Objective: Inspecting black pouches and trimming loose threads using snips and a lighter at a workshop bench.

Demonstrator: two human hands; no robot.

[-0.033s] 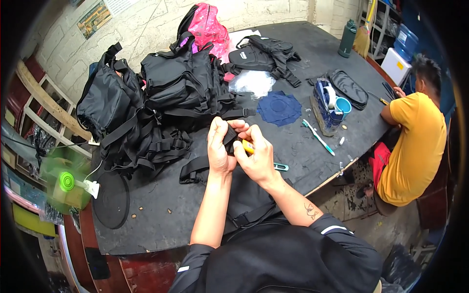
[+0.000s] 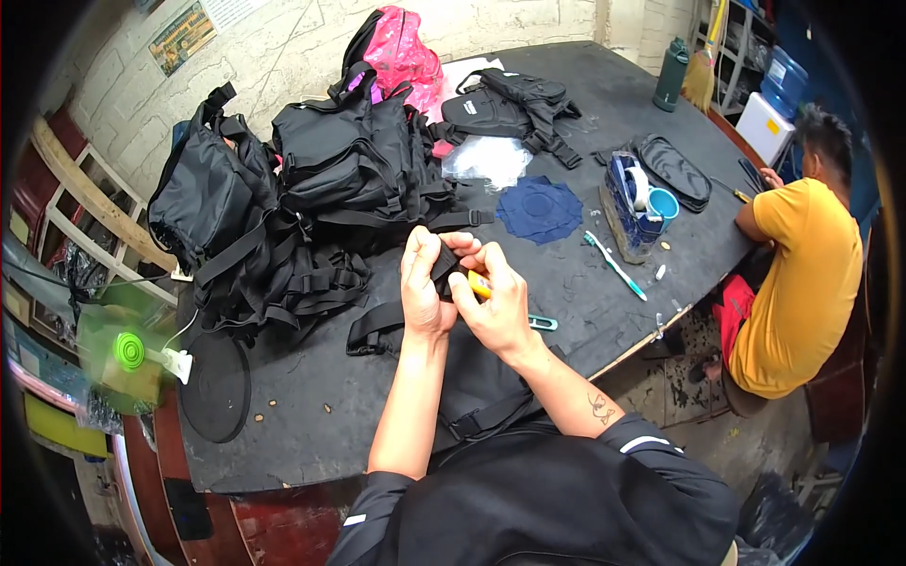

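Observation:
Above the near part of the table, my left hand (image 2: 424,292) is closed on a piece of black strap fabric (image 2: 444,269). Close against it, my right hand (image 2: 500,309) grips a small yellow-handled tool (image 2: 479,284), whose working end is hidden by the fingers. The fingertips of both hands almost meet around the black piece. Below my hands a black bag (image 2: 483,377) with a buckle lies at the table edge, partly covered by my forearms. A teal loop-ended item (image 2: 543,323) rests right of my right wrist.
Black bags (image 2: 342,174) are heaped at left on the dark table (image 2: 302,377). Dark blue fabric pieces (image 2: 540,209), a toothbrush (image 2: 615,267) and a tool box (image 2: 630,212) lie rightward. A green fan (image 2: 129,351) stands left. A person in yellow (image 2: 802,274) sits at right.

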